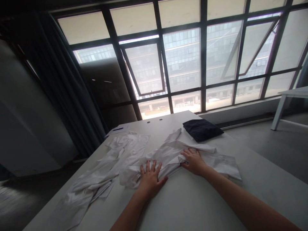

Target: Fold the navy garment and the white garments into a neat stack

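Note:
A crumpled white shirt [166, 150] lies in front of me on the white table [183, 205], one sleeve-like end pointing toward the window. My left hand [151, 181] rests on its near left part with the fingers spread and the thumb out to the right. On the right part of the same shirt lies my right hand [194, 162], fingers apart and slightly bent over the folds. The fabric under both palms is hidden. To the left, a second rumpled white garment [103, 173] stretches toward the table's near left side.
A folded dark navy cloth [202, 129] lies beyond my right hand. At the far left corner is a paper with a blue pen [118, 129]. Large windows [181, 61] stand behind the table, a dark curtain [60, 89] at left, another white table [280, 109] at right.

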`<state>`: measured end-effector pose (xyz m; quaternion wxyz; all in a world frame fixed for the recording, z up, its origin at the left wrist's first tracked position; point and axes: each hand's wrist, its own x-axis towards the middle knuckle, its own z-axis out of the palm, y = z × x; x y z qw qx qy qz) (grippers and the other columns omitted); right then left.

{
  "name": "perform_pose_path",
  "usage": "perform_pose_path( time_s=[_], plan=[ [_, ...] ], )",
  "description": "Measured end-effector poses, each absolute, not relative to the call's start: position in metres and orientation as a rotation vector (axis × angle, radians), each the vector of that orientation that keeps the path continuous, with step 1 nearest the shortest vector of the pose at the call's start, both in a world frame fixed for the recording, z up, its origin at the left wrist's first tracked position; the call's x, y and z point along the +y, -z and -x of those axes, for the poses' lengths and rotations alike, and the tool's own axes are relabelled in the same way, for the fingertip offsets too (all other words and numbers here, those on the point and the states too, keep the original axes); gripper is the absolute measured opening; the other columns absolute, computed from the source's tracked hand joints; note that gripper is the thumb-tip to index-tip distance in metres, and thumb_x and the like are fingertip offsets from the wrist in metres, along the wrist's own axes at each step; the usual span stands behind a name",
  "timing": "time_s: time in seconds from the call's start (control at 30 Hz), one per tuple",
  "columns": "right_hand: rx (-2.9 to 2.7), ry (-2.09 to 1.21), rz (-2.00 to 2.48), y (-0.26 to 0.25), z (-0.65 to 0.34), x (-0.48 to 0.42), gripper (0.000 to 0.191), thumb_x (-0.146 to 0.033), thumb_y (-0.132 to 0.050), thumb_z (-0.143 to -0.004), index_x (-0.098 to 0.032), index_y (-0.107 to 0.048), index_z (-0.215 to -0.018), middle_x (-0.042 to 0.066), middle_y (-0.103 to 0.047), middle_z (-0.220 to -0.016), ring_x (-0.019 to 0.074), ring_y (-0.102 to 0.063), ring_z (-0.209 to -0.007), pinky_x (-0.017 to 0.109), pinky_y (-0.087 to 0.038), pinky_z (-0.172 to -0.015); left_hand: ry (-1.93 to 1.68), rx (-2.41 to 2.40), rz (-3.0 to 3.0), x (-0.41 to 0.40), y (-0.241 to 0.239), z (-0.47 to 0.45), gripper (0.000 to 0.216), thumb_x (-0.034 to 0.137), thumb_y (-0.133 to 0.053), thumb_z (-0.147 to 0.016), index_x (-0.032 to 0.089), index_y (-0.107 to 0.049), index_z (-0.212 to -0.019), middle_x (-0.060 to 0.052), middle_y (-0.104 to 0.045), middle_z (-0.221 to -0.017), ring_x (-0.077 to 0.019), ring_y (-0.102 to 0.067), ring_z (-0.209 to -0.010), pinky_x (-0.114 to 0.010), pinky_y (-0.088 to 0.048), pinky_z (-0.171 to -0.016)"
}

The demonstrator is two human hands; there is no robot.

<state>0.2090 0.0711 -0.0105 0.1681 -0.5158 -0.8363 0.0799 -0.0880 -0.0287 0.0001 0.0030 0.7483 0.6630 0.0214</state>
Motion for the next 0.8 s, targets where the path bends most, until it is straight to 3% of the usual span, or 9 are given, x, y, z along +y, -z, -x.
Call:
perform_pose_path(
  time_s=[0.8],
  plan=[
    [-2.391, -0.226, 1.467, 0.0097, -0.2087, 0.0714, 0.066, -0.057, -0.064, -0.090, -0.029, -0.054, -0.148, 0.012, -0.048, -0.161, 0.0425, -0.035, -0.151, 0.073, -0.014, -0.119, -0.039, 2.075, -2.326, -0.0294, -0.0049, 0.0857, 0.085, 0.087, -0.029, -0.092, 0.039, -0.032, -0.163, -0.005, -0.021, -0.175, -0.0452, -0.005, -0.160, -0.073, 0.002, -0.122]
  ],
)
